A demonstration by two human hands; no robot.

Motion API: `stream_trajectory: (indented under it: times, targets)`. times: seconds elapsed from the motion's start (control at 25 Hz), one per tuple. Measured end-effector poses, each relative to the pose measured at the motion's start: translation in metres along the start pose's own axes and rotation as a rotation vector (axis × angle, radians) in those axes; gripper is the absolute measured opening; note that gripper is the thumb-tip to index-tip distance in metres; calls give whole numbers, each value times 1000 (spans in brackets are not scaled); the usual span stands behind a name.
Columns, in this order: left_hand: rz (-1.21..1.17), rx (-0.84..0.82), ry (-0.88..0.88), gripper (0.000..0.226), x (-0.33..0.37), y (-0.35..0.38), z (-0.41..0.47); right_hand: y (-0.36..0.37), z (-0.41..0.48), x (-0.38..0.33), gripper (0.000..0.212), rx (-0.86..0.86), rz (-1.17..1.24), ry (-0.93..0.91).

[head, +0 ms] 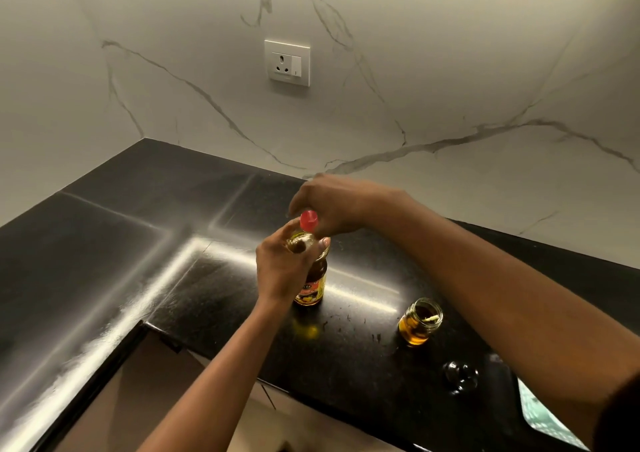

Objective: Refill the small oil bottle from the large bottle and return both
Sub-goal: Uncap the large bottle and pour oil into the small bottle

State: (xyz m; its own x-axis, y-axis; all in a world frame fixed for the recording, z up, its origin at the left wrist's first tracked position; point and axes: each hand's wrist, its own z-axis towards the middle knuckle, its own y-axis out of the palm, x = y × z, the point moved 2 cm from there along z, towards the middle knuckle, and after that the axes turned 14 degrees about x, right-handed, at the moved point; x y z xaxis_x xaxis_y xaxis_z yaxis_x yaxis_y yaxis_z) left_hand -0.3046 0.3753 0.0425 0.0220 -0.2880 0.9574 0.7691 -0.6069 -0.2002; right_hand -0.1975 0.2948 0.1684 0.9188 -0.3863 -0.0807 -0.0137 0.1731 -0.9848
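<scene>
Amber oil (411, 333) sits in the lidless small bottle (420, 317) and red-capped large bottle (312, 287).

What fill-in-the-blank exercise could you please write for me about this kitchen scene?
1. The right hand holds the ____ cap of the large bottle.
2. The left hand grips that bottle over a ____ counter.
3. The small oil jar stands to the large bottle's ____.
Missing words: red; black; right.
</scene>
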Motion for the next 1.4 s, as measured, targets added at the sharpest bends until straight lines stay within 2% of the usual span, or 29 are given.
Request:
stream_trajectory:
  times: [0.04,0.12,0.2,0.28,0.44,0.56,0.68,0.84,0.92,0.96,1.08,1.16,1.2,1.28,1.32,1.36,1.4]
  targets:
    - [-17,-8,-5,36,1,0,0,2,2,0,38,35,-23,35]
    - [-24,-20,19,38,2,-1,2,4,5,-4,28,48,-91,61]
    - [-15,-20,40,35,1,-1,2,1,4,-10,16,8,-127,3]
    - [-9,-10,51,35,-2,0,2,-10,-1,-11,20,8,-88,-40]
    - [-37,-36,105,35,-6,2,3,-22,-35,1,13,111,78,145]
    - [9,-39,191,46,-14,3,4,29,-86,-5,18,-67,203,329]
    - [106,-13,259,62,-25,4,1,112,-133,-19,20,-201,203,479]
    - [92,-36,166,106,-46,3,-5,189,-169,-30,26,-229,196,573]
    - [73,-52,80,116,-57,4,-8,206,-179,-35,31,-197,185,587]
    - [61,-59,44,114,-61,5,-10,211,-182,-34,33,-173,180,595]
    - [24,-59,-41,91,-67,11,-11,213,-188,-35,41,-109,172,597]
    - [37,-53,-65,80,-65,15,-9,204,-198,-42,44,-3,223,624]
    - [49,-45,-54,78,-63,17,-7,197,-207,-45,42,133,279,654]
    - [56,-44,-20,76,-63,21,-4,175,-240,-46,29,560,351,773]
    - [63,-43,-5,75,-64,21,-3,165,-260,-44,29,790,361,879]
    - [76,-37,8,73,-65,21,-3,159,-279,-38,39,973,371,1024]
    - [86,-31,21,71,-67,21,-2,160,-293,-30,55,1073,414,1189]
